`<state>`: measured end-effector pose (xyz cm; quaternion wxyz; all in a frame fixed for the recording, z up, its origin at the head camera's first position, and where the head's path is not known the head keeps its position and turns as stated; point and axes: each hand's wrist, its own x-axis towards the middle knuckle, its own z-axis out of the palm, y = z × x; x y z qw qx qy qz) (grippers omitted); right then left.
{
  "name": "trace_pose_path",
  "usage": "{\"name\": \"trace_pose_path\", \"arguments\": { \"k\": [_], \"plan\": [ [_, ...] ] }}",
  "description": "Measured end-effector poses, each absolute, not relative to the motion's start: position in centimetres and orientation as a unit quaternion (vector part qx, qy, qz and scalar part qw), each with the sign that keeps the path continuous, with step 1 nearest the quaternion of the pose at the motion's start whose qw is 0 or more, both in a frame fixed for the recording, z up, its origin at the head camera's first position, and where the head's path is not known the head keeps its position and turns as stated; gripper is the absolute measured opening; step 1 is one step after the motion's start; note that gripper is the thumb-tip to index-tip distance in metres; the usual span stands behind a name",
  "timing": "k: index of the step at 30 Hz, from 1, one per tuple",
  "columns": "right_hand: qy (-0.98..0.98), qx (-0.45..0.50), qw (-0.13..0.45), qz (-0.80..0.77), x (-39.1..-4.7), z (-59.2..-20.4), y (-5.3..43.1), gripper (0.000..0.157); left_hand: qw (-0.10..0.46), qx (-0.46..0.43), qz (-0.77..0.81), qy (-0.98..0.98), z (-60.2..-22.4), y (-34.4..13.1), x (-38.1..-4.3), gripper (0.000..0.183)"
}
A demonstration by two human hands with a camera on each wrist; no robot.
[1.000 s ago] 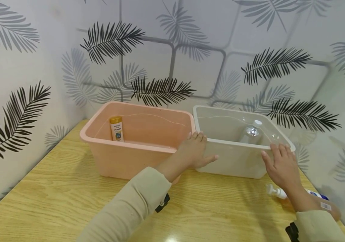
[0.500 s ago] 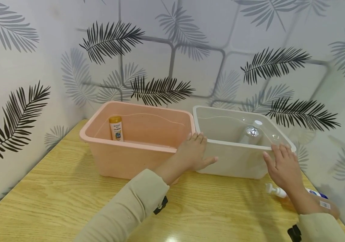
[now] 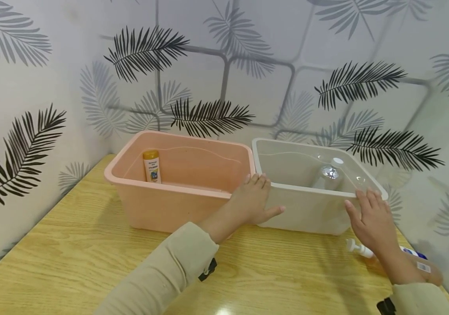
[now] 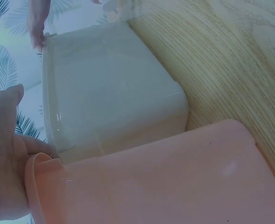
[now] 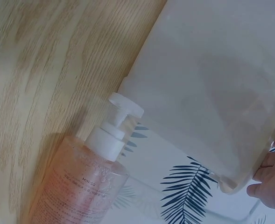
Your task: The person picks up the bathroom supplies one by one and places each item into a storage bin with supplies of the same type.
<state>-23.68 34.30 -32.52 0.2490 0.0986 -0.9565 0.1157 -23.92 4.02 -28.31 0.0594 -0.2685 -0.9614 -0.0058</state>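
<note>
In the head view my left hand (image 3: pixel 252 199) rests on the front rims where the pink bin (image 3: pixel 169 210) and the off-white bin (image 3: pixel 303 208) meet, fingers straight over the edge and thumb out to the right. My right hand (image 3: pixel 374 221) lies on the front rim of the off-white bin near its right corner, fingertips over the edge. Inside the pink bin, at the left, stands a white bottle with a yellow cap (image 3: pixel 152 167). A clear bottle with a white cap (image 3: pixel 328 176) leans inside the off-white bin.
Below my right forearm a pump bottle of pinkish liquid (image 5: pixel 76 186) lies on the wood-grain table (image 3: pixel 279 271). Beside it, partly hidden, is a white and blue container (image 3: pixel 413 252). A leaf-patterned wall (image 3: pixel 208 26) stands close behind both bins.
The off-white bin has shifted slightly to the right, and my right hand has moved with it. My left hand stays in nearly the same place on the rims.
</note>
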Motion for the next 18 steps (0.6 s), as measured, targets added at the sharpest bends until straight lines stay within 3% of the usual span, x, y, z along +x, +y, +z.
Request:
{"name": "trace_pose_path", "arguments": {
  "k": [18],
  "plan": [
    [-0.958, 0.096, 0.241, 0.118, -23.23, -32.64, 34.38, 0.062, 0.067, -0.273, 0.005, -0.960, -28.26, 3.94, -23.46, 0.079]
  ]
}}
